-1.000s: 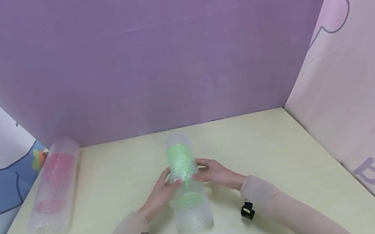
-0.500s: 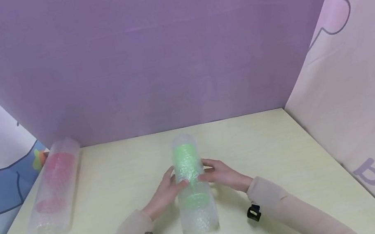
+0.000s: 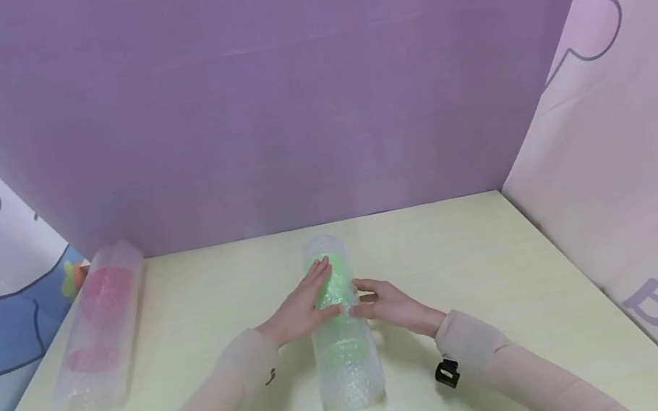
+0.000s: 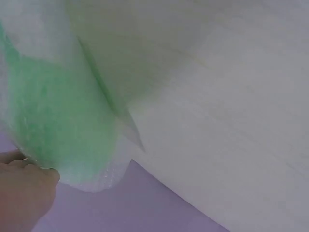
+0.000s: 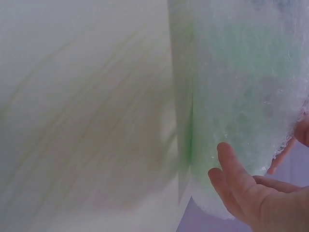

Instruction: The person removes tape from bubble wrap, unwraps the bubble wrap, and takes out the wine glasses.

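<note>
A bundle of clear bubble wrap (image 3: 349, 378) with something green inside lies lengthwise on the table in the head view. My left hand (image 3: 301, 309) reaches over its left side, straight fingers laid on top of the wrap and the thumb lower down. From the other side my right hand (image 3: 396, 307) touches the bundle's right edge with loosely bent fingers. In the right wrist view, those fingers (image 5: 234, 171) rest against the bubbly side of the wrap. Green shows through the bundle (image 4: 63, 116) in the left wrist view. What the green thing is stays hidden under the wrap.
At the table's left side lies a second bubble-wrapped bundle (image 3: 94, 335) with pink contents. A purple backdrop (image 3: 296, 94) closes off the rear of the pale table (image 3: 479, 267), and printed cloths (image 3: 648, 178) stand at both sides.
The bundle has shifted slightly to the right along with both hands. My left hand has slid from its left side up onto its top; the right hand keeps its place against the bundle.
</note>
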Demonstrator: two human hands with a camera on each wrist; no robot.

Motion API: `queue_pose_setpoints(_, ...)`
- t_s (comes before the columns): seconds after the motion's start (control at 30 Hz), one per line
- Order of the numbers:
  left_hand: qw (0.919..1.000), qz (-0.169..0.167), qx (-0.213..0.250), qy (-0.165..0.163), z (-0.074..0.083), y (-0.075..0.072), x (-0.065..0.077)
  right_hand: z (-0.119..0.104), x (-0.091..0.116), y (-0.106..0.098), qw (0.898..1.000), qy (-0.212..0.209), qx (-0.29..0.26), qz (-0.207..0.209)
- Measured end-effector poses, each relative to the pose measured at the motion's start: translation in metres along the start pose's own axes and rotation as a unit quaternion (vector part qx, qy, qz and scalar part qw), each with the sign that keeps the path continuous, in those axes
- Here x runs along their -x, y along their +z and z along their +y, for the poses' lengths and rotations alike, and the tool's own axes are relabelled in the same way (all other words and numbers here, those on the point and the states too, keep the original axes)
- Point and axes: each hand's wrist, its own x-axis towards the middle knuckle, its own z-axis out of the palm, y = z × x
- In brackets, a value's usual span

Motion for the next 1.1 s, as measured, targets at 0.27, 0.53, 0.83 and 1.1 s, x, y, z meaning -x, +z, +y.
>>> queue_pose_setpoints(0.27,0.9994,-0.008,0.031,-0.013,-0.003,0.004,0.000,0.003,0.000,0.001,0.999,-0.001,0.030,0.021)
queue_pose_setpoints(0.53,0.9999,0.000,0.014,0.003,0.000,0.007,0.000,0.005,-0.005,0.005,0.984,-0.021,0.146,0.098)
queue_pose_setpoints(0.83,0.9999,0.011,0.011,-0.001,-0.001,0.007,0.001,0.003,-0.019,0.008,0.966,-0.114,0.150,0.174)
queue_pose_setpoints(1.1,0.9998,0.003,0.022,-0.003,-0.005,0.009,0.000,0.009,-0.029,0.005,0.959,-0.185,0.154,0.149)
